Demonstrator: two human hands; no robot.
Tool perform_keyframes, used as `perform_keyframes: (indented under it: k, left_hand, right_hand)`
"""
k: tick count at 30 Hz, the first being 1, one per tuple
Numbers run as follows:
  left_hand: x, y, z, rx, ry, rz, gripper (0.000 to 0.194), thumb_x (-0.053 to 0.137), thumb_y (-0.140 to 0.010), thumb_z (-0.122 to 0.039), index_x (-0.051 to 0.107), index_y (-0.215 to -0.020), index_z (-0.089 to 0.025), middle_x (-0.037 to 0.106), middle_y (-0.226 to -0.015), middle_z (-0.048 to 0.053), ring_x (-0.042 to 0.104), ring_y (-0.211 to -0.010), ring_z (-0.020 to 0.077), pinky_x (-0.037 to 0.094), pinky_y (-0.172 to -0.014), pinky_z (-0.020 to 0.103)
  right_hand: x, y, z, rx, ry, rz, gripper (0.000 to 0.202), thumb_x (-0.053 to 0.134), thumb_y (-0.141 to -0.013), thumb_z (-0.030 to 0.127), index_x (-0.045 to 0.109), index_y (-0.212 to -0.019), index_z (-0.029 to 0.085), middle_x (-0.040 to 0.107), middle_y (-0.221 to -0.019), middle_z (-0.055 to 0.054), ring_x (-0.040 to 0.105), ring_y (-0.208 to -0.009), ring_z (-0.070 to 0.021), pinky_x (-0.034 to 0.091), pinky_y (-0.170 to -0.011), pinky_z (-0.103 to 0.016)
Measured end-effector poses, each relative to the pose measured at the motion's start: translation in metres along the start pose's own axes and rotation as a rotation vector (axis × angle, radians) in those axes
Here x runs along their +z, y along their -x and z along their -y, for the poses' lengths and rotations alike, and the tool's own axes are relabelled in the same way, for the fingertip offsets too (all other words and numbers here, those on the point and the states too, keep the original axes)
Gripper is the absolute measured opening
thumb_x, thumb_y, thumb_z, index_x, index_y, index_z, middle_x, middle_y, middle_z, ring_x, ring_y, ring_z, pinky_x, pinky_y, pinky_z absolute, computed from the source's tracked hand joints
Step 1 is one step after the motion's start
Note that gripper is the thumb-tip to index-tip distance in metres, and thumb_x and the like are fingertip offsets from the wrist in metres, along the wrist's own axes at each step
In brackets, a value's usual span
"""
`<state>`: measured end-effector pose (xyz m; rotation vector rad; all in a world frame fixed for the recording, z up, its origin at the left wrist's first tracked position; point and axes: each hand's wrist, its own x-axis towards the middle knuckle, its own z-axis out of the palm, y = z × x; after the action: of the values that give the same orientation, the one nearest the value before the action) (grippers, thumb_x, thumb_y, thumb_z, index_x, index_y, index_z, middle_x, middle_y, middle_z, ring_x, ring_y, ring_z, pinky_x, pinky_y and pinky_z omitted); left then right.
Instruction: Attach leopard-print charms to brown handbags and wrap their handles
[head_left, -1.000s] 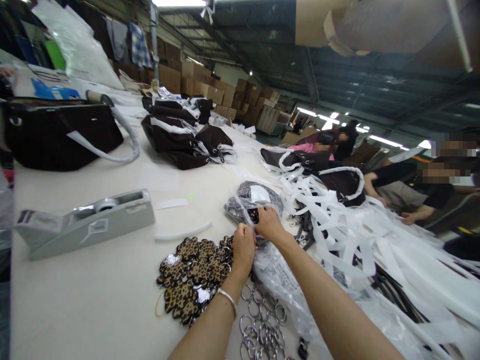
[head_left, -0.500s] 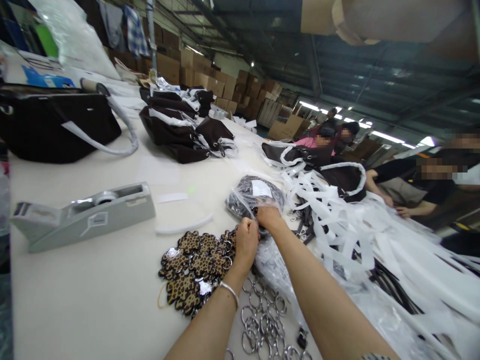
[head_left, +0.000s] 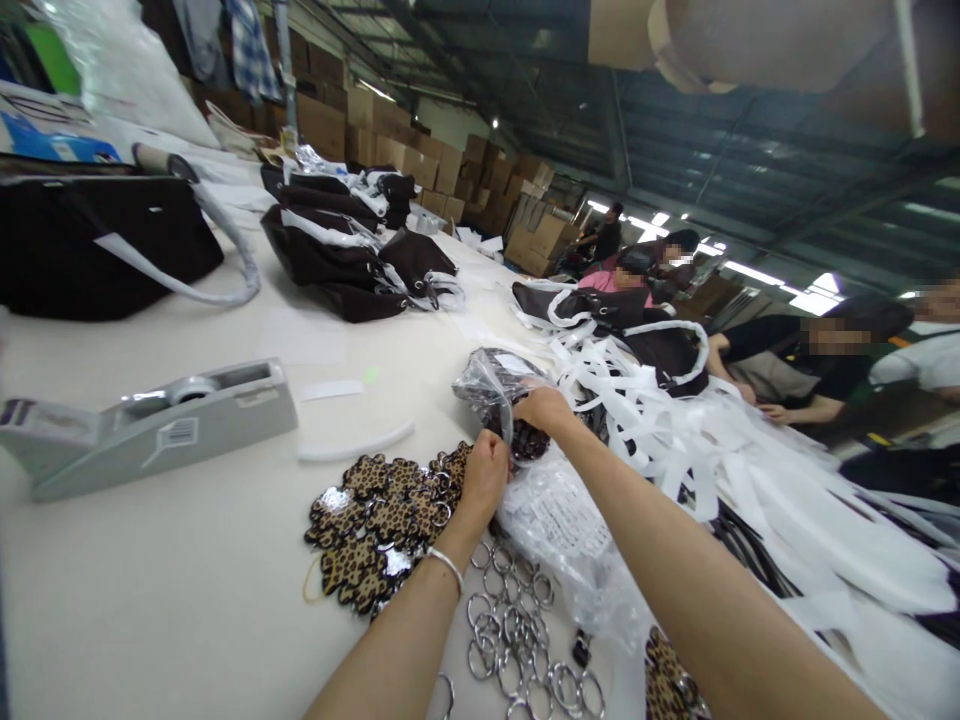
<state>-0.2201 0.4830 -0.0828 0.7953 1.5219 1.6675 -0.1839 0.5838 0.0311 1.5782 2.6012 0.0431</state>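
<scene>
A clear plastic bag [head_left: 480, 385] full of small dark pieces lies on the table, its mouth facing me. My left hand [head_left: 486, 468] is closed in a fist on the near edge of the bag. At the bag's mouth, my right hand [head_left: 541, 408] has its fingers partly inside among the dark pieces; the fingertips are hidden. Beside my left hand lies a heap of leopard-print flower-shaped charms [head_left: 379, 515] with metal rings. Several loose silver rings [head_left: 517, 630] are spread between my forearms. A crumpled clear plastic bag [head_left: 562, 520] sits under my right forearm.
A grey tape dispenser [head_left: 165, 425] stands at the left. Dark brown handbags [head_left: 322, 250] with wrapped handles lie farther back, another handbag [head_left: 97, 250] behind the dispenser. White strips [head_left: 645, 440] pile up at the right. Across the table, a co-worker's hand [head_left: 776, 412] rests near the strips.
The bag's mouth is opened wider, showing more of the dark pieces. My right hand has shifted slightly up and into it. The whole view has moved a little.
</scene>
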Motion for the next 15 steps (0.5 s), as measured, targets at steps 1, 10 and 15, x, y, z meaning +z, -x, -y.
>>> perform_keyframes:
  k: [1, 10, 15]
  left_hand:
    - [0.0, -0.001, 0.0, 0.0, 0.008, -0.021, 0.01, 0.044, -0.088, -0.027, 0.048, -0.08, -0.022, 0.057, -0.062, -0.004, 0.057, -0.055, 0.0138, 0.043, -0.057, 0.025]
    - [-0.006, -0.004, 0.0, 0.023, 0.095, -0.076, 0.035, 0.039, -0.096, -0.045, 0.05, -0.114, -0.017, 0.066, -0.113, 0.013, 0.063, -0.104, 0.022, 0.047, -0.09, 0.034]
    - [-0.001, 0.001, -0.002, 0.112, 0.102, 0.081, 0.043, 0.037, -0.097, -0.046, 0.05, -0.127, -0.019, 0.062, -0.128, 0.012, 0.06, -0.115, 0.021, 0.047, -0.096, 0.034]
  right_hand:
    - [-0.003, 0.005, -0.001, -0.006, -0.003, -0.001, 0.041, 0.062, -0.073, 0.025, 0.069, -0.112, 0.018, 0.073, -0.101, -0.013, 0.067, -0.096, -0.0276, 0.049, -0.08, -0.03]
    - [-0.007, 0.071, -0.019, -0.071, -0.128, -0.086, 0.032, 0.062, -0.066, 0.017, 0.072, -0.095, 0.021, 0.073, -0.091, -0.006, 0.066, -0.09, -0.0241, 0.048, -0.076, -0.029]
    - [-0.024, 0.094, -0.043, -0.031, -0.244, -0.093, 0.033, 0.063, -0.064, 0.02, 0.071, -0.096, 0.023, 0.07, -0.074, 0.002, 0.065, -0.075, -0.0184, 0.047, -0.067, -0.024]
